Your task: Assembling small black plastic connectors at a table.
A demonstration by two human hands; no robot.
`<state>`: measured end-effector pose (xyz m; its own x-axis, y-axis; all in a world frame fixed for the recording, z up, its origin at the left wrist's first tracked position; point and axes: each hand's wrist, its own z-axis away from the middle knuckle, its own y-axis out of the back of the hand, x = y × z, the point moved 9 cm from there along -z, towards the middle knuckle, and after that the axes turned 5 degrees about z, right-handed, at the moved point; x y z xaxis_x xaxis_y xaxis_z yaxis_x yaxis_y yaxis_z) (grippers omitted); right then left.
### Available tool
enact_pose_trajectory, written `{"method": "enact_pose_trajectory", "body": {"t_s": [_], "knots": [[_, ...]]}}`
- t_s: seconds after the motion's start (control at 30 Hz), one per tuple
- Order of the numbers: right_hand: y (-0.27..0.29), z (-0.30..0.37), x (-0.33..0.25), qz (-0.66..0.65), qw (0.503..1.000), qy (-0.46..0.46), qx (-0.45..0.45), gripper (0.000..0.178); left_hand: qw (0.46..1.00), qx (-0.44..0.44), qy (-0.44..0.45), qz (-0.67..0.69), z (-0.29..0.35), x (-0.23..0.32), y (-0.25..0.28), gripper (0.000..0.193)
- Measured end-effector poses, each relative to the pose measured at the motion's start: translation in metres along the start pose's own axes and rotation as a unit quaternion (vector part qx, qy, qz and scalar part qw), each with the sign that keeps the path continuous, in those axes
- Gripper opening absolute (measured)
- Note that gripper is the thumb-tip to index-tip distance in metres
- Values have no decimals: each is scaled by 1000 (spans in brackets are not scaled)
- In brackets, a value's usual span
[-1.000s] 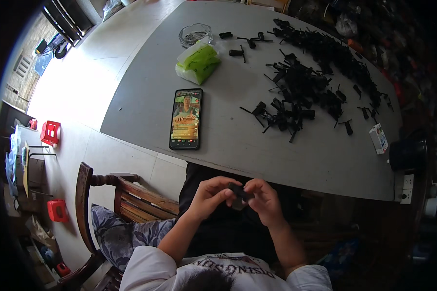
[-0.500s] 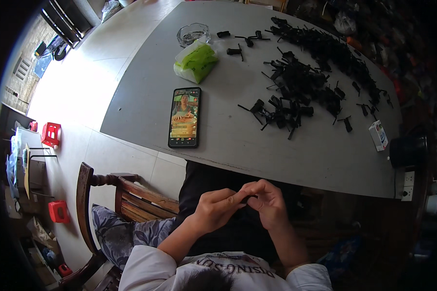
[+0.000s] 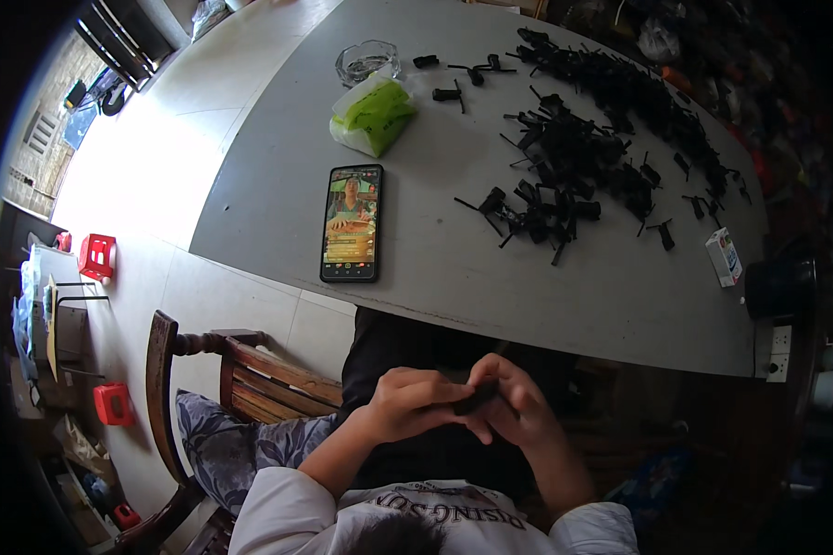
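Observation:
Over my lap, just below the table's near edge, both hands are closed on a small black part (image 3: 475,396). My left hand (image 3: 405,403) pinches its left end between thumb and fingers. My right hand (image 3: 520,403) grips it from the other side, fingers bent around it. Dark trousers behind it and my fingers in front hide much of its shape. On the grey table (image 3: 416,264) lies a loose heap of black parts (image 3: 565,148) with thin stems, spread across the right side. A few similar single pieces (image 3: 448,94) lie apart from the heap, toward the far edge.
A phone (image 3: 350,227) playing a video lies face up near the table's front edge. Beyond it are a green-and-white plastic packet (image 3: 373,116) and a glass ashtray (image 3: 367,62). A small white carton (image 3: 724,258) stands at the right. A wooden chair (image 3: 273,379) is at my left.
My right hand has turned and lowered slightly, and its fingers have shifted. The black part, mostly hidden before, now shows between my hands. Things on the table stay put.

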<state>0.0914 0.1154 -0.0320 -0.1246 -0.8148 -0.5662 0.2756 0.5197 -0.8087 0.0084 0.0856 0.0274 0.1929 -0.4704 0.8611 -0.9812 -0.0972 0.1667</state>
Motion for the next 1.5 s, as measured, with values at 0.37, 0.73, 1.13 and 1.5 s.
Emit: {"method": "enact_pose_trajectory", "body": {"t_s": [0.37, 0.73, 1.13, 1.5], "knots": [[3, 22, 14, 277, 956, -80, -49, 20, 990, -143, -19, -5, -3, 14, -16, 26], [-32, 12, 4, 491, 864, -10, -109, 21, 977, -202, -55, 46, 3, 26, -10, 23], [-32, -18, 5, 518, 834, -82, -171, 22, 985, -169, -6, -17, 10, 12, 12, 24], [-38, -8, 16, 586, 788, -101, -158, 21, 977, -205, -53, 36, 21, 12, 3, 24]]}}
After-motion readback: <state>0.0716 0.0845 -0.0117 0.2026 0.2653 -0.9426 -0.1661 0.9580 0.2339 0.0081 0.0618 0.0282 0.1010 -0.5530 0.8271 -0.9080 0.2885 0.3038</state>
